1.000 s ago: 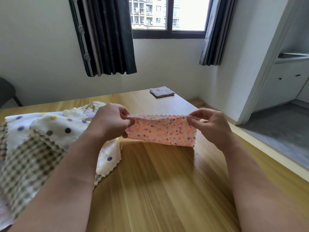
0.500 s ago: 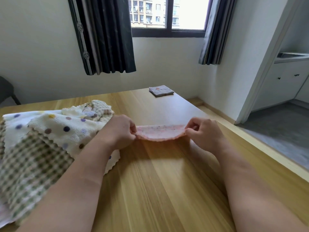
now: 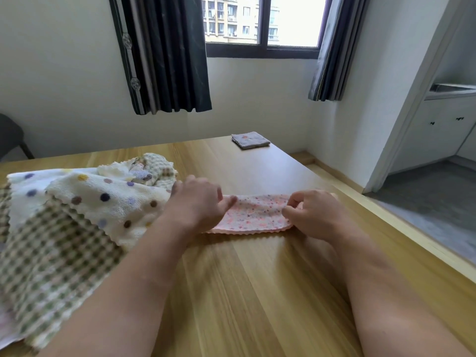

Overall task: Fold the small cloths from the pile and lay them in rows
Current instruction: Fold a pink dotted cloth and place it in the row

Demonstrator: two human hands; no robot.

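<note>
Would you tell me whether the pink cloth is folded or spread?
Folded: the pink cloth lies doubled, a narrow strip on the table.

A pale wooden table (image 3: 257, 292) fills the lower half of the frame. At its left lies a loose pile of cloths (image 3: 103, 199), with cream spotted ones over a green checked one. In the centre a pink spotted cloth (image 3: 257, 215) lies flat, folded into a strip. Well apart, a grey folded cloth (image 3: 250, 140) sits at the far corner, upper centre.
</note>
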